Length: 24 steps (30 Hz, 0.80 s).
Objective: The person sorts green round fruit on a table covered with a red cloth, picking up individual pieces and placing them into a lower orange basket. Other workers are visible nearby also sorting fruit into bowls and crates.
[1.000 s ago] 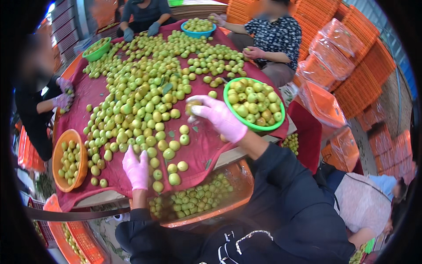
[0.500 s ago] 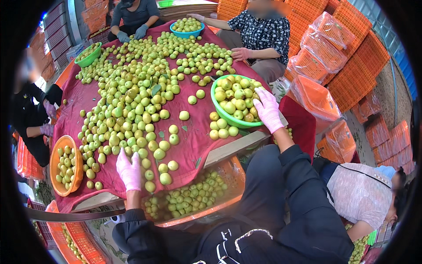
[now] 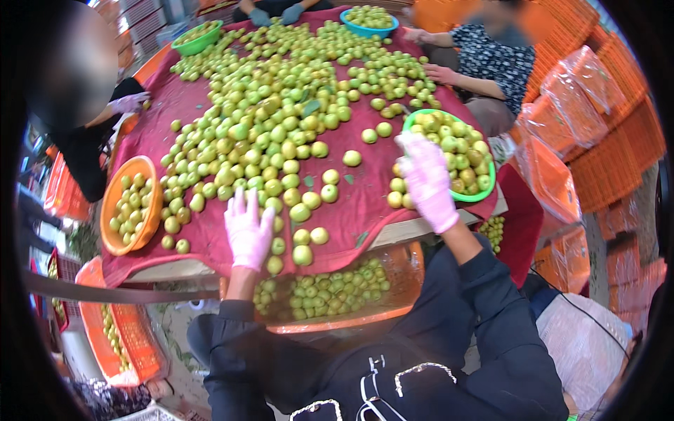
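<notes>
My left hand (image 3: 248, 231), in a pink glove, lies open with fingers spread at the near edge of a wide heap of small round yellow-green fruits (image 3: 260, 140). Its fingertips reach the nearest ones. My right hand (image 3: 428, 184), gloved the same way, is over the left rim of a green basin (image 3: 489, 184) full of these fruits. Motion smears its fingers, so whether they hold anything is unclear. A few loose fruits (image 3: 397, 193) lie just left of that hand. The heap rests on a dark red cloth (image 3: 344, 231) covering the table.
An orange basin (image 3: 152, 223) of fruit tilts at the table's left. Below the near edge is an orange crate (image 3: 400, 302) holding more. A blue basin (image 3: 368, 32) and another green basin (image 3: 188, 46) stand farther back. Co-workers sit around; orange crates (image 3: 611, 168) pile up at right.
My right hand has moved from the fruit in the green basin to its left rim. My left hand stays by the heap's near edge. The whole view has shifted, the table appearing lower and farther right.
</notes>
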### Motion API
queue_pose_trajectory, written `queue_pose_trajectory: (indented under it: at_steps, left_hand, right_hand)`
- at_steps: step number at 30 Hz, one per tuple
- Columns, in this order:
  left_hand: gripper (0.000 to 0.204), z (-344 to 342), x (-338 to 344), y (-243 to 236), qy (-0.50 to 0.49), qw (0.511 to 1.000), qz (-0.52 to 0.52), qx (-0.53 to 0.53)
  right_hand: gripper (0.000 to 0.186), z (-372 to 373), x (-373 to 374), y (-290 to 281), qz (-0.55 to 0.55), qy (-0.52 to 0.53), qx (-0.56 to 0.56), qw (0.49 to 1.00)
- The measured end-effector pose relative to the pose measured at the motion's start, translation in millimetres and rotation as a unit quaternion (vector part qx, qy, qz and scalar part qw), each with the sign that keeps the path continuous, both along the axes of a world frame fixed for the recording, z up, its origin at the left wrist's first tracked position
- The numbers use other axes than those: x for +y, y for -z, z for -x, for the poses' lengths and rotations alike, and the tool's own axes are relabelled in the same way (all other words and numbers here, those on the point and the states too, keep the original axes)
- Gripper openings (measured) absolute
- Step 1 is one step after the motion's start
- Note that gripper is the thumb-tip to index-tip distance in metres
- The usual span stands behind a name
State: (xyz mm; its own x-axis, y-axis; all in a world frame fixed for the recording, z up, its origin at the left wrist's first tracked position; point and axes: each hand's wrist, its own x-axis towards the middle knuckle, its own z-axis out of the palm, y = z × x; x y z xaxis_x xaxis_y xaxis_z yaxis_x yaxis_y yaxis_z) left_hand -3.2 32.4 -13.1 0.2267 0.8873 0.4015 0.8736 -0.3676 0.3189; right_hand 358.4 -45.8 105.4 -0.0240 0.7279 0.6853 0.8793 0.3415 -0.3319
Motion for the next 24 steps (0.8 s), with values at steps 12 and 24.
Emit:
queue_pose_trajectory:
  at_steps: [12,24]
  left_hand:
    - [0.066,2.7,-38.8,-18.1,0.106,0.992,0.072,-0.006]
    - [0.059,14.4,-31.3,-5.0,0.102,0.992,0.055,-0.046]
  right_hand:
    - [0.073,156.7,23.1,101.5,0.287,-0.062,-0.138,0.946]
    - [0.056,124.3,2.4,90.5,0.207,-0.013,0.012,0.978]
